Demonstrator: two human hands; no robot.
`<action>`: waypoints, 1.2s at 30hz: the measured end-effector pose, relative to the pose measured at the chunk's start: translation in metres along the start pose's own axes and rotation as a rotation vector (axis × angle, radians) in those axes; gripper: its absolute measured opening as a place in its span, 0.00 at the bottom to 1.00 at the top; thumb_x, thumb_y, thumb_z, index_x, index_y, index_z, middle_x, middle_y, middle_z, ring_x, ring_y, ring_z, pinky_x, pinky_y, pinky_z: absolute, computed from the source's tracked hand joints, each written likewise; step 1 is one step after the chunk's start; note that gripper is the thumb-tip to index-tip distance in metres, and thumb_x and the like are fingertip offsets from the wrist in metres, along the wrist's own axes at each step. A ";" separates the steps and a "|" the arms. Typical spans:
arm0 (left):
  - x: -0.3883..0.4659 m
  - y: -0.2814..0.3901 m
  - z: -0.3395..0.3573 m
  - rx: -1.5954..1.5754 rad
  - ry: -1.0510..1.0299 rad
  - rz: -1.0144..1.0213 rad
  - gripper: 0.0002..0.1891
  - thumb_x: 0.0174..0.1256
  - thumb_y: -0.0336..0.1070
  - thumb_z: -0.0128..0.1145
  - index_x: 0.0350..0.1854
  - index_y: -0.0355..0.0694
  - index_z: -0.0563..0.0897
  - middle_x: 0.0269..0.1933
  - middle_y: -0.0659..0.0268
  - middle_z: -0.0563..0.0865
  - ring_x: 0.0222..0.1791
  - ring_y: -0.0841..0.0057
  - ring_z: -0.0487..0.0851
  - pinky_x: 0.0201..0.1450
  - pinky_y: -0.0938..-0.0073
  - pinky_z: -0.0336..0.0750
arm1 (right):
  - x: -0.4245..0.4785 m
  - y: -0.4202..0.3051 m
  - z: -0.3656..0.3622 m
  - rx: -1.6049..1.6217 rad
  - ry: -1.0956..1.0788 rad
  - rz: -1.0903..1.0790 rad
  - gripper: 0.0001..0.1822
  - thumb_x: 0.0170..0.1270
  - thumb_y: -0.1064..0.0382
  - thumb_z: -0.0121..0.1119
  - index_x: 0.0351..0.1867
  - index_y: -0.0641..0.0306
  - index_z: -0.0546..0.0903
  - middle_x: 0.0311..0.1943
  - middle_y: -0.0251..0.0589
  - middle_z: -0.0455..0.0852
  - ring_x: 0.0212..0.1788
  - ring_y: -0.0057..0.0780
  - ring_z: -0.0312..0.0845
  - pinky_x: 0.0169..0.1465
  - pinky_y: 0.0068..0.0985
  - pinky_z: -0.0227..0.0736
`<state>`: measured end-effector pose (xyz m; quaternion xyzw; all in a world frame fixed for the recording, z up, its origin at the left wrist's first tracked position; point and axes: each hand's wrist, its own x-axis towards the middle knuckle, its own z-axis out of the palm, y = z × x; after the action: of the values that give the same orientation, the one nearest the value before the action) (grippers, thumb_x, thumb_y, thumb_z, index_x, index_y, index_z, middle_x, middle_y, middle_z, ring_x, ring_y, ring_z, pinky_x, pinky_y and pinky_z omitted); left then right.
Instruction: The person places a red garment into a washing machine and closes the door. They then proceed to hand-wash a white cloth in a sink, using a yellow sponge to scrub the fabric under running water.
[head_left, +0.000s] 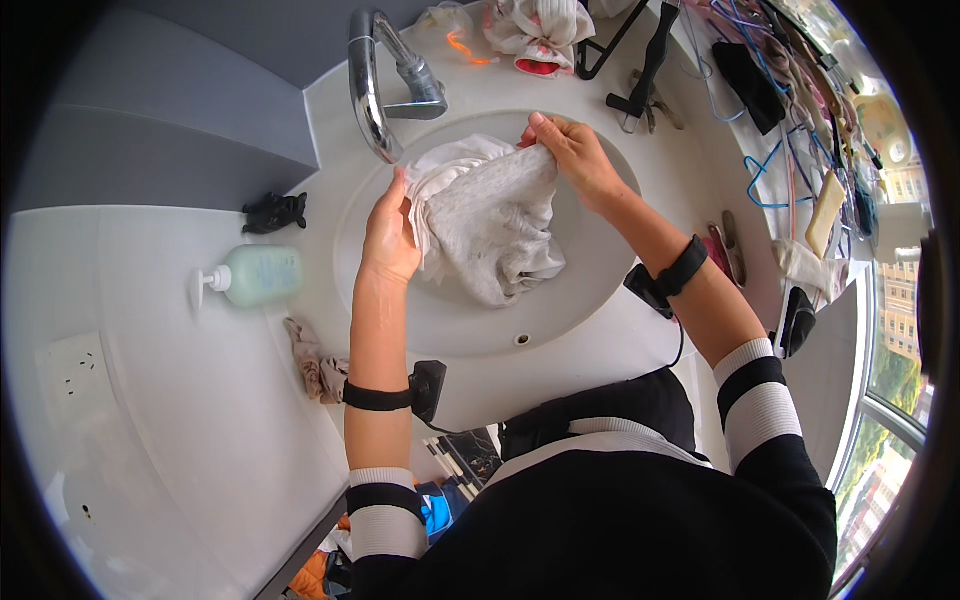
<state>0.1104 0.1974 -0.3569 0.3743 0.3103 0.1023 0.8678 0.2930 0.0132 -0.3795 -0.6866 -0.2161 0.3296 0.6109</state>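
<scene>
A bunched, light-grey and white cloth garment (495, 217) hangs between my hands over the oval white sink basin (600, 277). My right hand (577, 154) pinches its upper right edge between thumb and fingers. On the other side, my left hand (391, 232) holds the white folds, its thumb pointing up and most fingers hidden behind the cloth. Skin on my left wrist looks wet. Just above my left thumb is the spout of the chrome faucet (367, 97). The garment's lower part lies crumpled towards the basin's bottom.
Left of the basin are a pump bottle of pale green liquid (262, 276), a black animal figurine (274, 213) and a crumpled beige cloth (319, 360). Behind stand a knotted white bag (540, 30) and a black-handled brush-like tool (649, 67). Hangers (780, 176) crowd the right ledge.
</scene>
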 end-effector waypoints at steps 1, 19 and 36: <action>0.000 0.001 0.000 -0.011 -0.060 0.032 0.23 0.75 0.49 0.50 0.59 0.34 0.75 0.58 0.56 0.82 0.58 0.67 0.80 0.63 0.65 0.72 | 0.000 0.000 0.001 -0.004 -0.029 0.013 0.25 0.74 0.41 0.49 0.37 0.63 0.81 0.30 0.26 0.77 0.35 0.16 0.68 0.41 0.18 0.64; -0.008 -0.047 -0.008 0.716 -0.127 0.136 0.26 0.64 0.36 0.63 0.62 0.33 0.73 0.59 0.63 0.79 0.57 0.71 0.77 0.61 0.70 0.71 | -0.012 -0.071 -0.012 -0.306 -0.322 -0.355 0.14 0.67 0.59 0.61 0.47 0.68 0.82 0.42 0.36 0.78 0.42 0.27 0.76 0.48 0.25 0.72; -0.045 -0.002 -0.003 0.989 -0.139 0.328 0.17 0.68 0.44 0.62 0.45 0.33 0.81 0.39 0.67 0.81 0.40 0.81 0.76 0.49 0.78 0.71 | -0.024 -0.036 -0.013 -0.277 -0.324 -0.183 0.21 0.65 0.46 0.63 0.46 0.62 0.86 0.35 0.36 0.81 0.44 0.27 0.78 0.49 0.27 0.72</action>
<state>0.0736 0.1793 -0.3391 0.7889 0.2006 0.0529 0.5785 0.2890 -0.0069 -0.3393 -0.6796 -0.4158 0.3461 0.4955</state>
